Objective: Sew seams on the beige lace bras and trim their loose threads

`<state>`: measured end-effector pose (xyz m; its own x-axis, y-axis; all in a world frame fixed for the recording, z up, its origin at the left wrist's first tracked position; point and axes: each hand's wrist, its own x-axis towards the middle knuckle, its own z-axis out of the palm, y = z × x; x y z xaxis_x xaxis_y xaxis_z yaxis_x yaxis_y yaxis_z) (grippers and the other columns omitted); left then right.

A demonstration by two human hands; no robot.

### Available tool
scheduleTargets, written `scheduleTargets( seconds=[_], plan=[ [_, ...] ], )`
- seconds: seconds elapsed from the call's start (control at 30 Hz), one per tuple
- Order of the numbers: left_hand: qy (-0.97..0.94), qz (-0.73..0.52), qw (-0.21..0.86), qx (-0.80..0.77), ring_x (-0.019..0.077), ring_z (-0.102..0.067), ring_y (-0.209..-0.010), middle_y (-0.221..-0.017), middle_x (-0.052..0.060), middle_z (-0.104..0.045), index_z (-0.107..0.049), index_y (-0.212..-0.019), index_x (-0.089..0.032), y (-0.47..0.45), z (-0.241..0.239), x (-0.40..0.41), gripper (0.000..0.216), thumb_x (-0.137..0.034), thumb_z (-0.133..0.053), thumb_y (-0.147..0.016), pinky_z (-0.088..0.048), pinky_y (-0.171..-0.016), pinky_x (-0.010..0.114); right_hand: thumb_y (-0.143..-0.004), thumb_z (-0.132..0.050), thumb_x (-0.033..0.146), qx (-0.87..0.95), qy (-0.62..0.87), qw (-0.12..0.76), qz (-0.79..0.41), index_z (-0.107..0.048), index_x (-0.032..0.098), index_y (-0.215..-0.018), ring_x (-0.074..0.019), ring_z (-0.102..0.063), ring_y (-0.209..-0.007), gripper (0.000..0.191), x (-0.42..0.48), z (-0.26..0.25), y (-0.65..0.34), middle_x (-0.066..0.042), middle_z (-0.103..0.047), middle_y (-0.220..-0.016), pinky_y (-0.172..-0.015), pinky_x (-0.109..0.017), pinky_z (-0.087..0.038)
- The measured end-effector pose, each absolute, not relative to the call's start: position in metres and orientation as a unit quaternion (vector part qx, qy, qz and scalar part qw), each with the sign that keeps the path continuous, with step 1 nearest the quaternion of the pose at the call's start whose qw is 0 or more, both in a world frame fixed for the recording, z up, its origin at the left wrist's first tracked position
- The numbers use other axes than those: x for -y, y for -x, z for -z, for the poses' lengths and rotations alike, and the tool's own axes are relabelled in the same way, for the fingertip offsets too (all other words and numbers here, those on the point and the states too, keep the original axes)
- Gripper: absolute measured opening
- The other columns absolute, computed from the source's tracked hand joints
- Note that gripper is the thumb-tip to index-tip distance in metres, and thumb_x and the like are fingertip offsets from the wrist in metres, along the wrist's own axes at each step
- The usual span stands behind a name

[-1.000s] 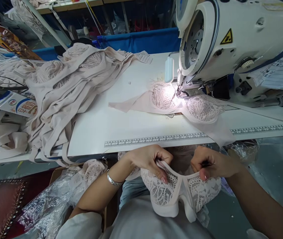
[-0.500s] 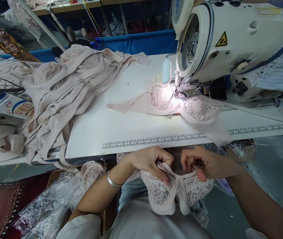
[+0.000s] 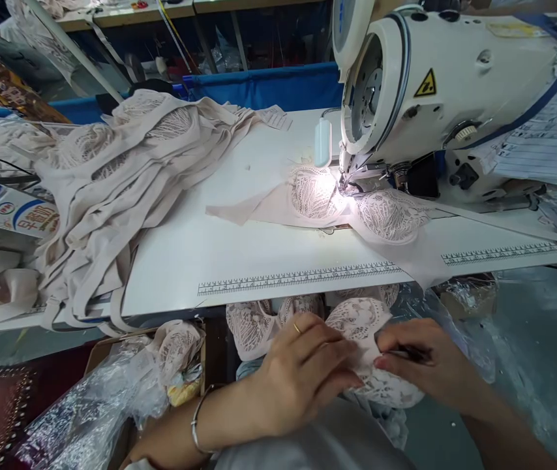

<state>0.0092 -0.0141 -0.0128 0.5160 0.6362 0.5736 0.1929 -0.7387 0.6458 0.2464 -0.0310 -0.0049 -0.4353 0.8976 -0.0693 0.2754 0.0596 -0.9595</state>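
Turned since earlier, the lace bra (image 3: 366, 351) stretches away from me between my left hand (image 3: 298, 375), gripping it, and my right hand (image 3: 437, 369), closed on a dark object (image 3: 413, 353).

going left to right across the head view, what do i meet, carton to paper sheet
Printed carton, pile of beige bras, left hand, lace bra, right hand, paper sheet.

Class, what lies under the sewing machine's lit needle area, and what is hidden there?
Under the sewing machine lies a pale lace bra, both cups showing; the table right beneath it cannot be seen.
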Motion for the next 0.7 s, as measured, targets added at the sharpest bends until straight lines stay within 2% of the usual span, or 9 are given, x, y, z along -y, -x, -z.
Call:
scheduleTargets(
  seconds=[0.07, 0.2, 0.33, 0.43, 0.53, 0.6, 0.63, 0.7],
  plan=[
    [-0.840, -0.419, 0.222, -0.264, 0.0220, -0.067, -0.095, -0.104, 0.014, -0.073, -0.061, -0.121, -0.005, -0.017, 0.020, 0.024, 0.034, -0.018, -0.070, -0.091, -0.058, -0.085, 0.037, -0.095, -0.065, 0.030, 0.699, 0.461, 0.329, -0.437, -0.060, 0.020, -0.069, -0.0076, -0.037, -0.043, 0.029, 0.037, 0.004, -0.236, 0.007, -0.041, -0.051, -0.043, -0.023, -0.027],
    [-0.821, -0.445, 0.204, -0.293, 0.0207, -0.069, -0.090, -0.099, 0.012, -0.073, -0.059, -0.122, -0.009, -0.029, 0.032, 0.025, 0.030, -0.012, -0.065, -0.093, -0.060, -0.083, 0.037, -0.097, -0.057, 0.017, 0.753, 0.466, 0.370, -0.282, -0.065, 0.020, -0.085, -0.0088, -0.051, -0.044, 0.015, 0.044, 0.007, -0.217, 0.004, -0.059, -0.056, -0.047, -0.022, -0.039],
    [-0.773, -0.468, 0.284, -0.321, 0.0195, -0.066, -0.082, -0.087, 0.008, -0.071, -0.065, -0.105, -0.016, -0.029, 0.034, 0.017, 0.011, -0.016, -0.066, -0.093, -0.058, -0.073, 0.034, -0.097, -0.053, 0.014, 0.774, 0.465, 0.379, -0.204, -0.065, 0.022, -0.098, -0.0121, -0.063, -0.053, 0.015, 0.049, 0.015, -0.214, 0.001, -0.069, -0.068, -0.052, -0.022, -0.047],
    [-0.719, -0.465, 0.375, -0.355, 0.0182, -0.064, -0.079, -0.083, 0.006, -0.071, -0.068, -0.093, -0.018, -0.026, 0.034, 0.015, 0.008, -0.012, -0.070, -0.089, -0.055, -0.070, 0.030, -0.097, -0.057, 0.018, 0.777, 0.500, 0.364, -0.115, -0.069, 0.023, -0.095, -0.0133, -0.061, -0.055, 0.013, 0.050, 0.023, -0.222, -0.002, -0.067, -0.073, -0.051, -0.024, -0.048],
    [-0.671, -0.460, 0.438, -0.382, 0.0178, -0.064, -0.079, -0.084, 0.006, -0.072, -0.071, -0.092, -0.018, -0.023, 0.033, 0.015, 0.011, -0.010, -0.072, -0.085, -0.052, -0.069, 0.028, -0.095, -0.056, 0.014, 0.783, 0.527, 0.330, 0.005, -0.073, 0.021, -0.096, -0.0168, -0.065, -0.067, 0.018, 0.049, 0.032, -0.231, -0.011, -0.072, -0.098, -0.052, -0.026, -0.048],
    [-0.648, -0.468, 0.463, -0.384, 0.0181, -0.064, -0.079, -0.084, 0.006, -0.072, -0.073, -0.092, -0.019, -0.023, 0.031, 0.013, 0.011, -0.010, -0.072, -0.085, -0.052, -0.069, 0.028, -0.093, -0.050, 0.005, 0.797, 0.520, 0.305, 0.035, -0.073, 0.020, -0.100, -0.0196, -0.067, -0.078, 0.028, 0.048, 0.036, -0.234, -0.013, -0.072, -0.116, -0.048, -0.025, -0.044],
    [-0.640, -0.474, 0.470, -0.381, 0.0183, -0.064, -0.079, -0.084, 0.006, -0.073, -0.074, -0.092, -0.019, -0.022, 0.030, 0.012, 0.011, -0.010, -0.072, -0.085, -0.052, -0.069, 0.029, -0.092, -0.048, 0.002, 0.805, 0.510, 0.301, 0.030, -0.072, 0.020, -0.102, -0.0201, -0.067, -0.080, 0.031, 0.046, 0.037, -0.235, -0.013, -0.072, -0.116, -0.046, -0.025, -0.041],
    [-0.633, -0.479, 0.476, -0.377, 0.0191, -0.064, -0.081, -0.084, 0.006, -0.074, -0.075, -0.090, -0.020, -0.021, 0.028, 0.007, 0.010, -0.012, -0.074, -0.084, -0.052, -0.073, 0.030, -0.094, -0.049, 0.004, 0.809, 0.493, 0.318, -0.036, -0.070, 0.021, -0.098, -0.0194, -0.065, -0.076, 0.028, 0.044, 0.036, -0.236, -0.010, -0.075, -0.102, -0.049, -0.026, -0.043]
  ],
)
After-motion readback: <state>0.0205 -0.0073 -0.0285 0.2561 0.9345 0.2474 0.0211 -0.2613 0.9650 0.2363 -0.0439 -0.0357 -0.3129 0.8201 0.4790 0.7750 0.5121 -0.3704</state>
